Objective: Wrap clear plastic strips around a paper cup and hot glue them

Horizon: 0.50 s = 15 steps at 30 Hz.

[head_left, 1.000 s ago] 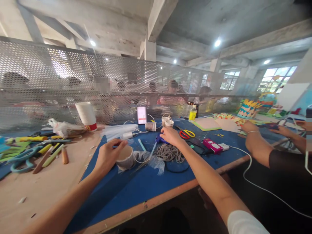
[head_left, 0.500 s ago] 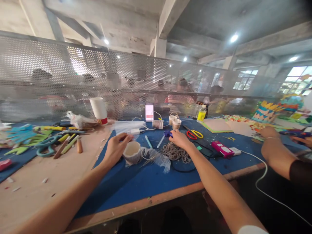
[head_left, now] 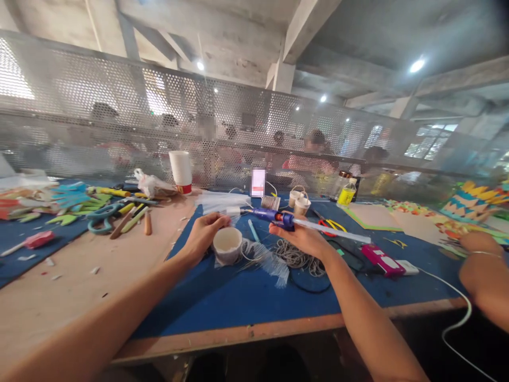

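table (head_left: pixel 254 302): blue mat, mesh (head_left: pixel 119 122) behind
cup (head_left: pixel 227 245): small, white, fringed
left grip (head_left: pixel 204 233): closed on cup
right grip (head_left: pixel 304 239): closed on blue glue gun (head_left: pixel 274 216), clear stick (head_left: pixel 330 229)

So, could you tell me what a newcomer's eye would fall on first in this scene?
The right hand holds a blue glue gun above the blue mat, with a clear glue stick jutting out to the right. Just left of it, the left hand grips a small paper cup, with frayed mesh lying beside it. A perforated metal screen runs across the back.
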{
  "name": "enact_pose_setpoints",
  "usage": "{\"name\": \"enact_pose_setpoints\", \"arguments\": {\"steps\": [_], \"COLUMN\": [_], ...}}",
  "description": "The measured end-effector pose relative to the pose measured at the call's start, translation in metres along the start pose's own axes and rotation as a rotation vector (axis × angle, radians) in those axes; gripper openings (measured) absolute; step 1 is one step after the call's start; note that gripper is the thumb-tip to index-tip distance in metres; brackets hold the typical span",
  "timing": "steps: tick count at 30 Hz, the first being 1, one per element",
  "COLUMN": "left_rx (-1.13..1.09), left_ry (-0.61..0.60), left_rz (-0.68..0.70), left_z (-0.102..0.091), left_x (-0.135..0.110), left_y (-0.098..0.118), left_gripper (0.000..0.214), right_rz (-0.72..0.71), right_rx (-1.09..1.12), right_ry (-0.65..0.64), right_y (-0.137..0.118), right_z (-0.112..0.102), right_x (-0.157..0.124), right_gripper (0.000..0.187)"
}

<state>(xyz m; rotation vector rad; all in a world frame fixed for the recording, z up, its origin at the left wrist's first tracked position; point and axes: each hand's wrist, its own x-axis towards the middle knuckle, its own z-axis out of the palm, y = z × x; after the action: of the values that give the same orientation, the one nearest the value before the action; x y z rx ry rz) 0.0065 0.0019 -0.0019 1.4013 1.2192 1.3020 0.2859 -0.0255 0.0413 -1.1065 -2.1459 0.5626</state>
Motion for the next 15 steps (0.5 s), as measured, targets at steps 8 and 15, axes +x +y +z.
{"name": "enact_pose_setpoints", "arguments": {"steps": [8,15], "left_rx": [-0.002,-0.07], "left_ry": [0.036,0.047], "left_rz": [0.018,0.048], "left_z": [0.003,0.01], "left_x": [0.002,0.001], "left_y": [-0.006,-0.008], "left_gripper": [0.032,0.026], "right_rz": [-0.188,-0.166], "right_rx": [-0.289,-0.434], "right_ry": [-0.098,-0.113], "right_y": [-0.029,-0.027], "right_z": [0.016,0.018], "right_x": [-0.005,-0.009], "right_gripper": [0.023,0.012]}}
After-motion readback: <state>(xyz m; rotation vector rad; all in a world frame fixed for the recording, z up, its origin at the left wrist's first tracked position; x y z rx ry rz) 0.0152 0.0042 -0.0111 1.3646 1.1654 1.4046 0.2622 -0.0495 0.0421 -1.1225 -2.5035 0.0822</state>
